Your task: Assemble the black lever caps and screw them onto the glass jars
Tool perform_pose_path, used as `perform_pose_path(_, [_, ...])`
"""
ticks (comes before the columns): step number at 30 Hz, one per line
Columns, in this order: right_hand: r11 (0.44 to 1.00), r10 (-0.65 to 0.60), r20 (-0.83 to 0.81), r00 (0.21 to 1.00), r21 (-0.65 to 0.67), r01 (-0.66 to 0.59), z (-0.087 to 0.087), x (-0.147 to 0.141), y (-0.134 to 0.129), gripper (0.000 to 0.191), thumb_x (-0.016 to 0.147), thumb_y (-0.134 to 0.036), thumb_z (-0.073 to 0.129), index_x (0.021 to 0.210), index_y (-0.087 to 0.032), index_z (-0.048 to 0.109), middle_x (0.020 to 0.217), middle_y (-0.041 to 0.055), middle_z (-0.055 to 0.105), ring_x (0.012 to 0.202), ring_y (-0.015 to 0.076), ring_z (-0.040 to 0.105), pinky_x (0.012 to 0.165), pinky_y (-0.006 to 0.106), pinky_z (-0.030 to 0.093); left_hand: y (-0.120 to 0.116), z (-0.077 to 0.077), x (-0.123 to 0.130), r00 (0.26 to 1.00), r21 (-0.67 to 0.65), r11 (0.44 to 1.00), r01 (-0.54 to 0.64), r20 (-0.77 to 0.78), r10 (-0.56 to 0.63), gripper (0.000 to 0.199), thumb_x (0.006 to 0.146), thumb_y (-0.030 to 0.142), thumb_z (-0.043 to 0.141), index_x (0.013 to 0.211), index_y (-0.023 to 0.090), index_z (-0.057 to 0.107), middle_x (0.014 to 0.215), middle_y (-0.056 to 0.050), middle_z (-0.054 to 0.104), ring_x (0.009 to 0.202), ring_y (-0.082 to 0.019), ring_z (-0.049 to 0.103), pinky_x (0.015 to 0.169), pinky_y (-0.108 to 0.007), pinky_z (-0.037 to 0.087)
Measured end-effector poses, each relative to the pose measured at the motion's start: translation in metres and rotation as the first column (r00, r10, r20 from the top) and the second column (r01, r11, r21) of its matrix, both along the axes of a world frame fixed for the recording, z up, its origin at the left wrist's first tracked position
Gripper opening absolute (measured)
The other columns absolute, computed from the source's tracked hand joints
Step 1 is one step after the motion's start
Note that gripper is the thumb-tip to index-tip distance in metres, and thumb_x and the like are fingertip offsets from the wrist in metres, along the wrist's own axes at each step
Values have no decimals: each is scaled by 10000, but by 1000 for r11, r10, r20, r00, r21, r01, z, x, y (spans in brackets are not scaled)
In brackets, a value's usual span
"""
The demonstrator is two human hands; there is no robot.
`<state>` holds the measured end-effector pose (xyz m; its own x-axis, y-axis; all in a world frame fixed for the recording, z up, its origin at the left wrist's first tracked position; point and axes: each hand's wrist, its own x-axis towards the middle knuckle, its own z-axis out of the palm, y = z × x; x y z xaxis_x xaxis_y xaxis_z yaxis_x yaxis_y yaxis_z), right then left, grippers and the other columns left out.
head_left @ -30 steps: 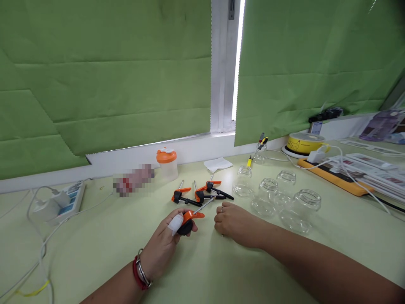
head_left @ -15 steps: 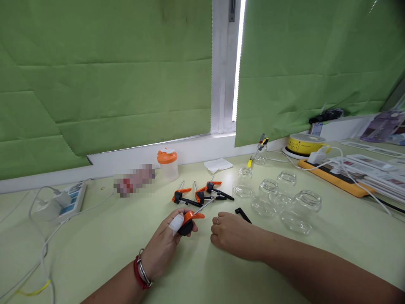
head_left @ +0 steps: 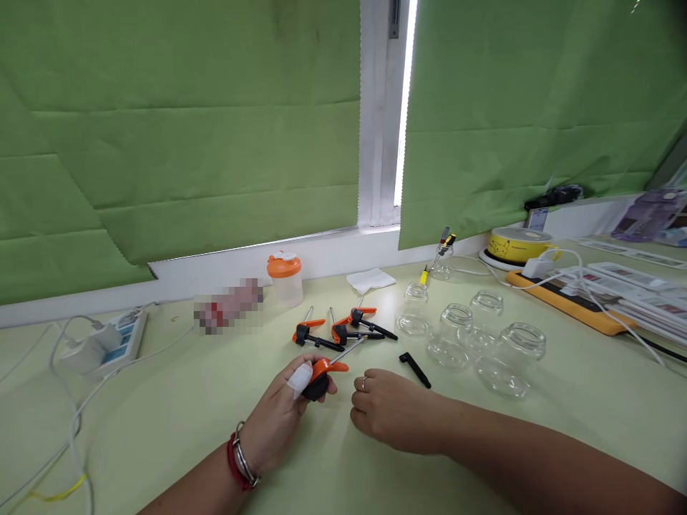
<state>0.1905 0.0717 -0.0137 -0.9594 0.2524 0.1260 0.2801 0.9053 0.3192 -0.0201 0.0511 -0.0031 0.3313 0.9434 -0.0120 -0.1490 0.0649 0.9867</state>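
Note:
My left hand (head_left: 290, 400), with a white dressing near the thumb, is closed around an orange-and-black part with a thin metal rod (head_left: 325, 373). Its rod points up and to the right. Close by on the right, my right hand (head_left: 389, 408) is closed, fingers curled down near the tabletop; whatever they may hold is hidden. A short black handle-like piece (head_left: 415, 370) lies on the table just beyond that hand. Behind both hands rest several similar parts with orange levers, black arms and metal rods (head_left: 340, 332).
Several clear glass jars (head_left: 456, 336) stand to the right. Farther back are an orange-lidded cup (head_left: 285, 275), a white tissue (head_left: 370, 280) and screwdrivers (head_left: 444, 243) in a glass jar. Power strips (head_left: 569, 302) with cables lie at both sides. Green blinds (head_left: 182, 129) hang behind the table.
My right hand has moved slightly left and toward me, so more of the black piece shows. My left hand is nearly still, holding the same part.

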Motion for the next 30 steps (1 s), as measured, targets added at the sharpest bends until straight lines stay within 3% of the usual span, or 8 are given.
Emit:
perform_pose_path(18, [998, 63, -25, 998, -26, -64, 2, -3, -4, 132, 855, -71, 480, 822, -124, 596, 722, 51, 586, 685, 163, 483, 649, 297, 331, -1, -1, 0, 1000, -35, 999, -10, 13, 11, 368, 920, 458, 396, 1109, 170, 525, 868, -79, 638, 818, -188, 492, 803, -336, 352])
perform_pose_path(30, [991, 127, -164, 978, -30, -134, 5, -4, -7, 155, 841, -81, 465, 889, -145, 598, 776, 45, 599, 731, 166, 494, 716, 299, 396, -2, 0, 1, 1000, -30, 999, 22, -12, -23, 364, 920, 456, 392, 1093, 177, 548, 863, -73, 642, 851, -201, 526, 795, -326, 367])
